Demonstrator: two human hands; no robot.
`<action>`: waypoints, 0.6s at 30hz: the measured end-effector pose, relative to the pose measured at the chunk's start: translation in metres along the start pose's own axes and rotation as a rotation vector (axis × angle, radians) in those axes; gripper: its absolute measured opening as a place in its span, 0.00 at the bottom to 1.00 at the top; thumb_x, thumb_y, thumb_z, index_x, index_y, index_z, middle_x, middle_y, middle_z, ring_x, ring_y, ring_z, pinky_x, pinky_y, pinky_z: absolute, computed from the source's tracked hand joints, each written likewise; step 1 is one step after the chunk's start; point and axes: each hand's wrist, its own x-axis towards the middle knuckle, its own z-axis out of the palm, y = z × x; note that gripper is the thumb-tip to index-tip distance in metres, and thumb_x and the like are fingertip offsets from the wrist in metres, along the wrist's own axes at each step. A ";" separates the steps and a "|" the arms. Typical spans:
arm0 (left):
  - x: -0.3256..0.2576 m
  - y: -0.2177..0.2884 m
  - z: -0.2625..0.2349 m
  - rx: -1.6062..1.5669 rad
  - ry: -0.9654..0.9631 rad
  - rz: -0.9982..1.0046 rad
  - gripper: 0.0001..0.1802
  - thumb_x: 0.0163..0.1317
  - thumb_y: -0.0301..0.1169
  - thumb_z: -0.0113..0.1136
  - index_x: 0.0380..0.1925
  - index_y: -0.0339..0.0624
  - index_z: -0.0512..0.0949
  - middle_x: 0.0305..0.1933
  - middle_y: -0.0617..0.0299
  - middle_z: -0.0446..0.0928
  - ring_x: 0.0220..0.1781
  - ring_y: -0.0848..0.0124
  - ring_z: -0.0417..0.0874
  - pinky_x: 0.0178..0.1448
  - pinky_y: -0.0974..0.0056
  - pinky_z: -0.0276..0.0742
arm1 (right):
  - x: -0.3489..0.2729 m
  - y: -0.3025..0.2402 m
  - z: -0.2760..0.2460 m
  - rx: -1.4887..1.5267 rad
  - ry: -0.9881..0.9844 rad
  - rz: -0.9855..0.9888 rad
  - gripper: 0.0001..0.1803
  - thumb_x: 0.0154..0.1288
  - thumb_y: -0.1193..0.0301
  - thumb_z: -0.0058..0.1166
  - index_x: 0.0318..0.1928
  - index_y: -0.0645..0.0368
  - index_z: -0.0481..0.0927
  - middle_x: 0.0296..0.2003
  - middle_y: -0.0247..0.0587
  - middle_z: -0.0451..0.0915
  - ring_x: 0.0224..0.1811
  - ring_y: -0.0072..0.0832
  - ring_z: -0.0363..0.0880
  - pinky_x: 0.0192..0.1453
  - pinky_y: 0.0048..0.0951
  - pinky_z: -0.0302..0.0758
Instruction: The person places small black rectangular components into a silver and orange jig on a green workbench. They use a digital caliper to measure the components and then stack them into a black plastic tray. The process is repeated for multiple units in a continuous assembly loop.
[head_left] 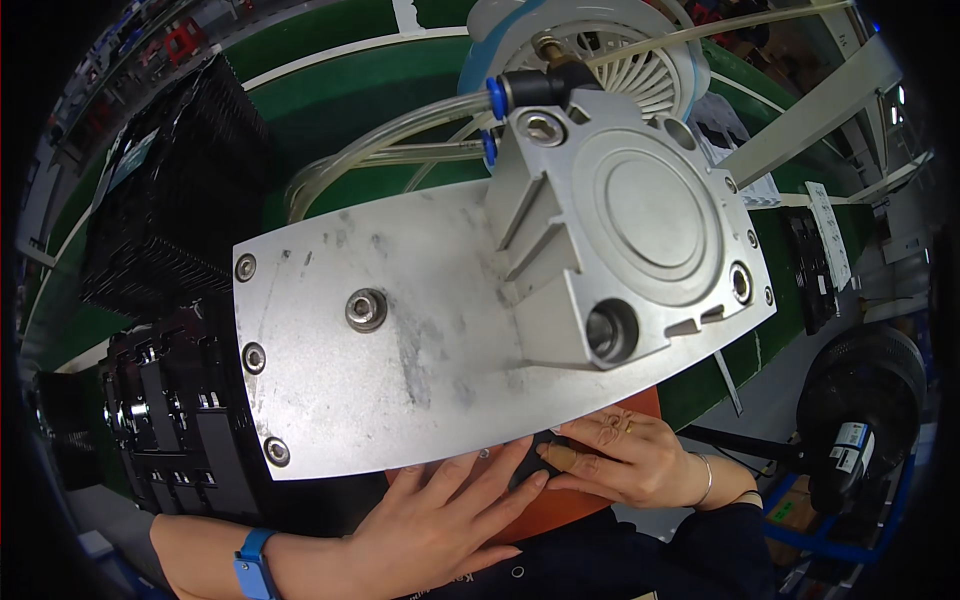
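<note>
A large grey metal plate [400,330] with a pneumatic cylinder block [630,240] on top fills the middle of the view and hides most of what lies below. Under its near edge an orange-red base [560,505] shows. My left hand [440,520], with a blue wristband, lies flat with spread fingers on that base and touches a small black part [530,462]. My right hand [625,460], one fingertip taped, pinches the same black part from the right. Most of the part is hidden by the plate and my fingers.
Stacked black trays [170,190] and black moulded parts [175,420] stand at the left. Clear hoses [400,150] with blue fittings run to the cylinder. A white fan [640,60] sits behind it. A green belt [340,90] runs across the back, and a black fan [865,400] stands at the right.
</note>
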 end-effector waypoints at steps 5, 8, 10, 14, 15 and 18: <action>0.001 0.000 0.000 0.003 -0.002 -0.001 0.38 0.59 0.65 0.55 0.66 0.61 0.69 0.75 0.53 0.58 0.77 0.45 0.52 0.73 0.34 0.50 | 0.002 -0.001 -0.002 0.024 -0.007 0.017 0.18 0.54 0.64 0.68 0.42 0.63 0.85 0.53 0.52 0.79 0.55 0.43 0.81 0.57 0.38 0.82; 0.001 0.000 -0.002 0.002 -0.001 -0.001 0.38 0.59 0.64 0.55 0.66 0.60 0.69 0.75 0.53 0.58 0.77 0.45 0.52 0.73 0.34 0.51 | 0.002 -0.001 -0.003 0.028 -0.009 0.023 0.18 0.54 0.64 0.68 0.42 0.63 0.85 0.53 0.52 0.80 0.55 0.43 0.81 0.57 0.38 0.81; 0.002 0.000 -0.003 0.001 -0.001 -0.002 0.38 0.59 0.63 0.56 0.66 0.60 0.70 0.75 0.53 0.58 0.77 0.45 0.52 0.73 0.34 0.51 | 0.002 0.000 -0.003 0.014 -0.008 0.011 0.18 0.54 0.64 0.68 0.42 0.63 0.85 0.53 0.52 0.79 0.55 0.43 0.81 0.57 0.38 0.81; 0.002 0.000 -0.003 0.009 0.003 -0.003 0.37 0.59 0.62 0.57 0.65 0.60 0.70 0.74 0.53 0.59 0.77 0.46 0.53 0.73 0.34 0.51 | 0.002 -0.001 -0.003 -0.007 -0.009 0.011 0.18 0.54 0.64 0.68 0.43 0.63 0.85 0.53 0.51 0.79 0.56 0.43 0.81 0.57 0.38 0.81; 0.002 0.000 -0.003 0.011 0.006 -0.004 0.37 0.59 0.61 0.57 0.65 0.60 0.70 0.74 0.53 0.59 0.77 0.46 0.53 0.73 0.35 0.51 | 0.002 -0.001 -0.002 -0.011 -0.007 0.008 0.18 0.55 0.64 0.67 0.43 0.63 0.85 0.54 0.51 0.79 0.56 0.43 0.81 0.57 0.38 0.81; 0.002 0.002 -0.003 0.003 0.014 -0.009 0.37 0.58 0.60 0.59 0.65 0.59 0.70 0.74 0.53 0.59 0.77 0.46 0.53 0.73 0.35 0.52 | 0.002 -0.001 -0.001 -0.020 -0.009 0.002 0.18 0.55 0.65 0.67 0.43 0.63 0.85 0.54 0.51 0.79 0.57 0.43 0.81 0.58 0.37 0.81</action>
